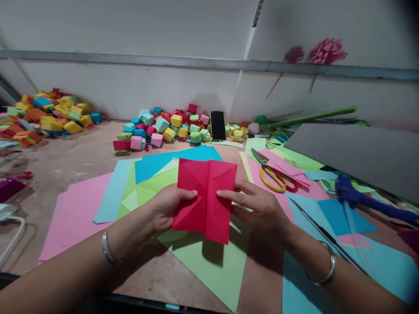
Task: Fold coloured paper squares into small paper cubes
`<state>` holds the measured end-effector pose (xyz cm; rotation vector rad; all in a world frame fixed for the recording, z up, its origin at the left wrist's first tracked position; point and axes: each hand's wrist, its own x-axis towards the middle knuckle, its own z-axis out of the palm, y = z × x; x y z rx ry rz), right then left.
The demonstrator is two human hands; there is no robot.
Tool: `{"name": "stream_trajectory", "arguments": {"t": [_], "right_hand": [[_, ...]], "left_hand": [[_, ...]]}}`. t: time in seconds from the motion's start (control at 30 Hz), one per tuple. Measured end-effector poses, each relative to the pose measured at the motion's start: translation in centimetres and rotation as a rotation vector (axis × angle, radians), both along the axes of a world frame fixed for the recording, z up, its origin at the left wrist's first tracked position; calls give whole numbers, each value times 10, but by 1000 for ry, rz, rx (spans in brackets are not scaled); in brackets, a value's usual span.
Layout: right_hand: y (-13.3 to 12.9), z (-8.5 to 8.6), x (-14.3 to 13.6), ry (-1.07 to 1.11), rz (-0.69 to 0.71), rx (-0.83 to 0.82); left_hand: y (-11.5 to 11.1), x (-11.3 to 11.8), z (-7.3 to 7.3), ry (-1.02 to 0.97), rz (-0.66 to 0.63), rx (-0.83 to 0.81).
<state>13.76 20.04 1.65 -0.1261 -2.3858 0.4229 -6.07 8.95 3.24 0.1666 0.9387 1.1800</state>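
Note:
A creased red paper (193,213) with a vertical fold down its middle is held up over the table. My left hand (168,205) grips its left side, thumb on the front and the fingers hidden behind. On the right side, my right hand (255,203) holds the sheet between the thumb or a finger in front and other fingers at the edge and behind. Beneath the red paper lie a light green sheet (209,266) and a blue sheet (147,169). Pink sheets (77,213) lie to the left.
Small folded paper cubes (176,121) are heaped near the wall beside a black phone (218,125). Another colourful heap (52,124) is at the far left. Yellow-and-red-handled scissors (273,176), a long blade (324,231) and a blue glue gun (369,203) lie at the right.

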Motion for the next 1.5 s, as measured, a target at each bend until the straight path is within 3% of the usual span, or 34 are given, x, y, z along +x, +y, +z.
{"name": "stream_trajectory", "arguments": {"t": [0.07, 0.13, 0.3, 0.4, 0.6, 0.73, 0.8, 0.87, 1.0, 1.07, 1.2, 1.5], "right_hand": [[3, 4, 2, 22, -54, -2], [6, 6, 4, 72, -134, -113], [6, 2, 0, 141, -236, -807], [0, -3, -5, 169, -295, -1036], [-3, -8, -6, 197, -406, -1047], [-2, -9, -6, 193, -437, -1075], [-2, -8, -7, 177, -420, -1082], [-2, -7, -8, 155, -382, -1090], [-4, -4, -9, 94, -246, -1070], [-4, -4, -8, 110, -242, -986], [-1, -7, -6, 257, -376, -801], [2, -8, -6, 218, -382, -849]], "left_hand": [[1, -3, -1, 0, 0, -19], [1, -5, -1, -12, -14, -41], [2, -5, -2, 12, -24, 2], [3, -5, -5, 178, 65, 113], [7, -22, -5, 622, 245, 445], [3, -23, 5, 921, 159, 649], [2, -21, 8, 1077, 147, 631], [2, -19, 7, 1169, 229, 552], [5, -21, 0, 1163, 358, 482], [5, -21, -1, 1187, 345, 474], [2, -15, 1, 1211, 290, 446], [2, -16, 2, 1226, 208, 377]]}}
